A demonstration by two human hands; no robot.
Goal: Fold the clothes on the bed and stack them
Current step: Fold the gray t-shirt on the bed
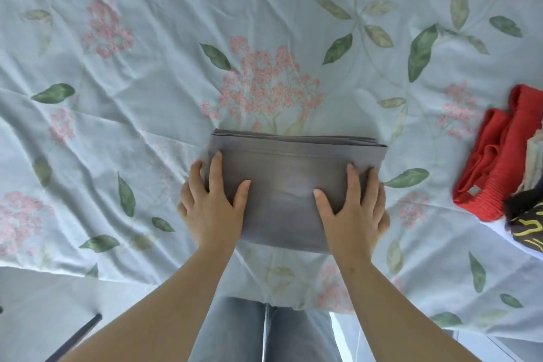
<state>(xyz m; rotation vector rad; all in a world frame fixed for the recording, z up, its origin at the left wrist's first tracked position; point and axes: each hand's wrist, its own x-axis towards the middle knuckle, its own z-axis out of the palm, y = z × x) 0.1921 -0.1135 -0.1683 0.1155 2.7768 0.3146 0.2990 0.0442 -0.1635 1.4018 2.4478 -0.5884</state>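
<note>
Soft, light grey cloth (289, 164), folded.
Left hand (212, 209) and right hand (354, 211) press it flat, fingers spread; lift by side edges under them.

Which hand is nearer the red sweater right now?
Right. The right hand rests on the grey cloth at its right edge, toward the red sweater; the left hand rests at its left edge, farther off.
</note>
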